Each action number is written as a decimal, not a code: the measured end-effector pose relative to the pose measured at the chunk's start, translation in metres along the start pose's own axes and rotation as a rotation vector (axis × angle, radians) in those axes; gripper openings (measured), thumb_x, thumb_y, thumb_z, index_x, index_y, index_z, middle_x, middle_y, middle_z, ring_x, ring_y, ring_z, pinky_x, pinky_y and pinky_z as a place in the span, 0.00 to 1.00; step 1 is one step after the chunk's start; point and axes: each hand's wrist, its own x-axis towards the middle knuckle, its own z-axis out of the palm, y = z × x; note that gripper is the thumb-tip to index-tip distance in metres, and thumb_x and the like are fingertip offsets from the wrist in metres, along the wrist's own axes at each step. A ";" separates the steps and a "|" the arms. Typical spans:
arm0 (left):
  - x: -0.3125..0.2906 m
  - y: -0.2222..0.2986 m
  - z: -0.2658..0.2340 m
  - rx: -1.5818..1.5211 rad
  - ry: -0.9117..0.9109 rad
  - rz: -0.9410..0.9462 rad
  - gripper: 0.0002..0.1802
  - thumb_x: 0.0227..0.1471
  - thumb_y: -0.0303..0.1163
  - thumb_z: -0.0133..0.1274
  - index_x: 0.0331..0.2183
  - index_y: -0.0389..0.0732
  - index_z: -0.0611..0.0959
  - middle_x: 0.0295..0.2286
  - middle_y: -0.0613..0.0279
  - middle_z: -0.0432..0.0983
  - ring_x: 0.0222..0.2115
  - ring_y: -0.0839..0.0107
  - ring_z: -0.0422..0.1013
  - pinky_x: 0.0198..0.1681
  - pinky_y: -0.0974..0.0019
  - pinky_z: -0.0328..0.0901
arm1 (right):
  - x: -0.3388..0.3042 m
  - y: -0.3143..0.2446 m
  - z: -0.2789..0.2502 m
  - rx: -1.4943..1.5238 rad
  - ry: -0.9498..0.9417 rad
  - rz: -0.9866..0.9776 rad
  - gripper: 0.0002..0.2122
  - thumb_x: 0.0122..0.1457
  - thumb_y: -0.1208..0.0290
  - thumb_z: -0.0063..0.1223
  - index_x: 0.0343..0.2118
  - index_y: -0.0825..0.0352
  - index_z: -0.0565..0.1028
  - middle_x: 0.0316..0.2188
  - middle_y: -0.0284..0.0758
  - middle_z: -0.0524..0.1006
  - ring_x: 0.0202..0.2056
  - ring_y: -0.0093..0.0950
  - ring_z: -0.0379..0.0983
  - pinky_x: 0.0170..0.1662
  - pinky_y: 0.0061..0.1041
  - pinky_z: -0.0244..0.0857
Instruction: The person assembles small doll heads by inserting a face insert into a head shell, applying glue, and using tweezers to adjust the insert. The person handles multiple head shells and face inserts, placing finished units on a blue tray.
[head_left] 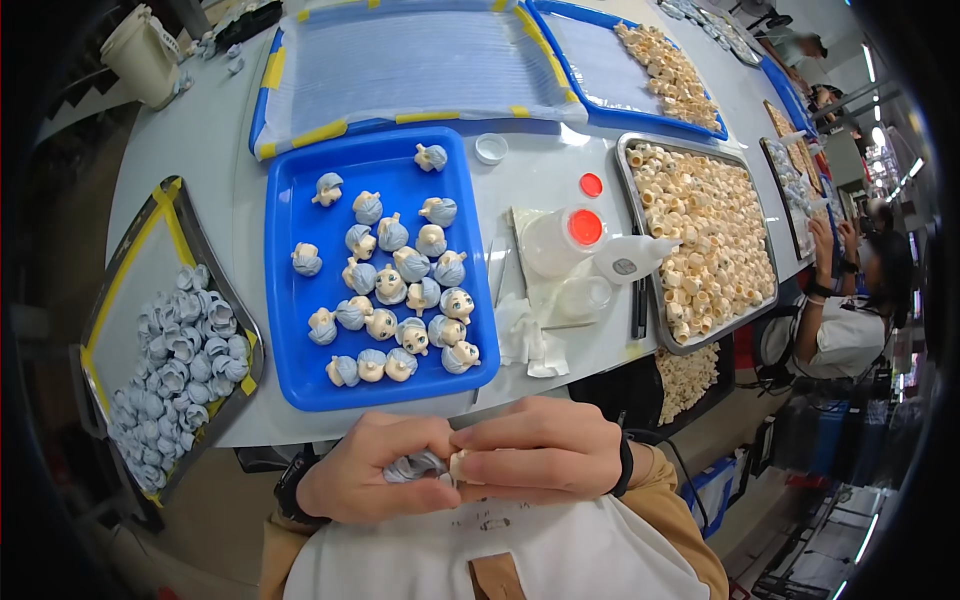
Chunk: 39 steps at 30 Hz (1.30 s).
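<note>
Head view: left fingers (415, 432) pinch a grey shell (413, 467), right fingers (530, 468) a pale piece (459, 466), at the table (195, 170)'s near side; farther, heads (411, 263) on the tray (290, 388) look done; loose shells (185, 345) left, pale pieces (705, 250) right remain

doll heads (390, 285) lie in a tray (305, 205), bottles (550, 252) right of it, hair pieces (182, 345), seemingly, left.

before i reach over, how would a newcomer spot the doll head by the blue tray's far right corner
On the pale table, find the blue tray without lining or tape. Go to its far right corner. The blue-haired doll head there sits apart, closer to the far rim than any other.
</note>
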 end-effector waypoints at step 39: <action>-0.003 -0.001 0.002 -0.456 0.312 -0.117 0.30 0.55 0.44 0.44 0.51 0.30 0.64 0.30 0.59 0.70 0.21 0.85 0.59 0.24 0.81 0.55 | -0.005 0.015 -0.076 -0.925 0.068 0.415 0.13 0.41 0.81 0.59 0.33 0.68 0.75 0.27 0.36 0.72 0.29 0.33 0.67 0.32 0.27 0.61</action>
